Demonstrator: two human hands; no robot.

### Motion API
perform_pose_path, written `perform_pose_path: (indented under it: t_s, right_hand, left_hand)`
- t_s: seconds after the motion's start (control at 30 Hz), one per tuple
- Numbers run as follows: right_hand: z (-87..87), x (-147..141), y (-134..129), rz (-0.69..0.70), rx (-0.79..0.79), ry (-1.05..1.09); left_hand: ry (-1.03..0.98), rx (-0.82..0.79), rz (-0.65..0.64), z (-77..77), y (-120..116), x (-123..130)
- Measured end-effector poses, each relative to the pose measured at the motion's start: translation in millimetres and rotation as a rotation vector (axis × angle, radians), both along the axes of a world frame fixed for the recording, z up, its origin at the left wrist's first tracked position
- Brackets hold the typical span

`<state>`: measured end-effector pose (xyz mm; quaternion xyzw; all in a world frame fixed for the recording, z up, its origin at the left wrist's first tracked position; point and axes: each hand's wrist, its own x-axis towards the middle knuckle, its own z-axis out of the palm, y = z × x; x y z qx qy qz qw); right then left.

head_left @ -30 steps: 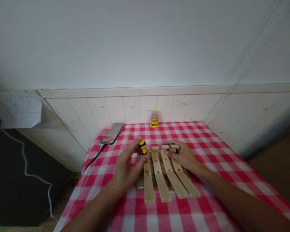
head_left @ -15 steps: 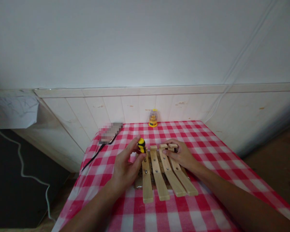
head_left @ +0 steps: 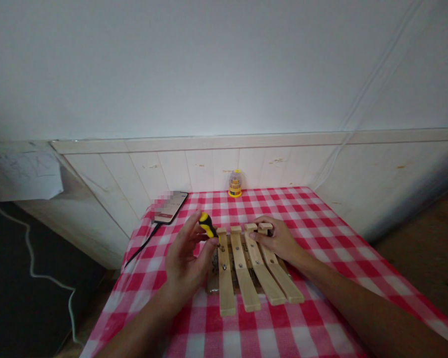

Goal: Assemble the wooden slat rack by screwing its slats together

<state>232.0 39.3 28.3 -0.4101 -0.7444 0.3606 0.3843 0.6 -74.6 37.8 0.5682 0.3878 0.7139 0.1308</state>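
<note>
At the centre, the wooden strips (head_left: 227,288) hide some fingertips of the right hand (head_left: 280,241) and much of the board (head_left: 213,283). The print on the bottle (head_left: 235,188), above them, is too small to read. Left of centre, blocky blurring covers part of the phone (head_left: 176,205). The left edge cuts off the paper (head_left: 30,174).

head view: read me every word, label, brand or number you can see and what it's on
No text can be read for certain.
Yellow-based container: label print, too small and blurred.
Phone: screen text too small, part pixelated.
Paper sheet: faint marks, unreadable.
Yellow-and-black screwdriver and wooden strips: no text to be made out.
</note>
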Motion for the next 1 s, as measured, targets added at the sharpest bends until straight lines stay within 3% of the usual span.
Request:
perform_pose_path:
  t_s: [0.3,0.7,1.0]
  right_hand:
    - [0.7,-1.1,-2.7,0.023,-0.013,0.029]
    - [4.1,-2.0,-2.5,0.029,-0.019,0.044]
    - [2.7,-2.7,-3.4,0.033,-0.033,0.059]
  left_hand:
    - [0.038,0.006,-0.139,-1.4,-10.3,1.0]
    - [0.103,0.059,-0.083,-5.3,-9.0,0.1]
    - [0.302,0.177,0.031,-14.4,-13.0,-7.5]
